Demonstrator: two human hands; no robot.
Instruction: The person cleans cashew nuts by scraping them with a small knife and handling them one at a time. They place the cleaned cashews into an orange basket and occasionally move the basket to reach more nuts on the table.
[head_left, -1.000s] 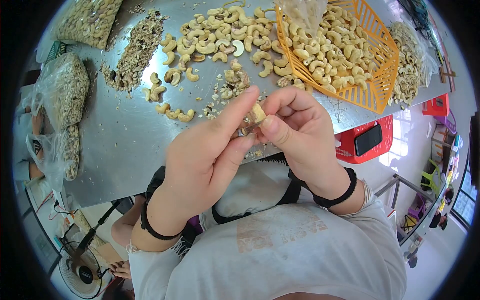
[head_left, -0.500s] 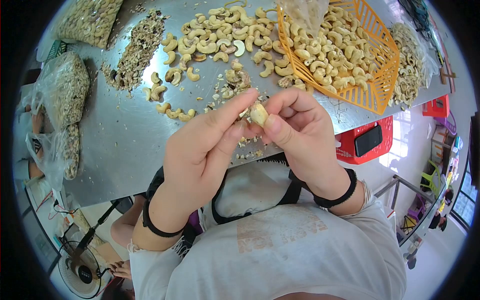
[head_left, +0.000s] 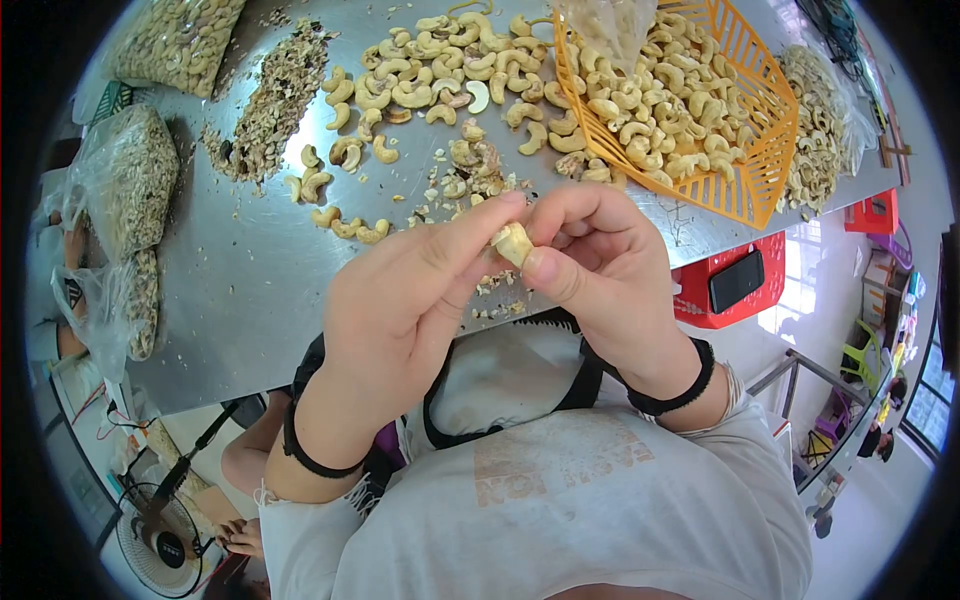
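A pale cashew nut (head_left: 514, 244) is pinched between my two hands, close above the table's near edge. My right hand (head_left: 600, 260) grips it with thumb and forefinger. The fingertips of my left hand (head_left: 405, 275) press against its other side, and the tips are partly hidden. Behind my fingers lies a small heap of cashews with bits of skin (head_left: 474, 165) still about them. Skin flakes (head_left: 497, 290) are scattered on the table below my hands. Farther back spreads a loose group of cashews (head_left: 430, 70).
An orange basket (head_left: 775, 150) of cashews stands at the right, with a plastic bag of broken pieces (head_left: 810, 140) beyond it. Skin scraps (head_left: 275, 105) and filled bags (head_left: 140, 180) occupy the left. A phone (head_left: 737, 282) rests on a red stool (head_left: 690, 295).
The cashew has turned between my fingers and shows more of its pale side. My left fingertips have shifted slightly; both hands stay in nearly the same place.
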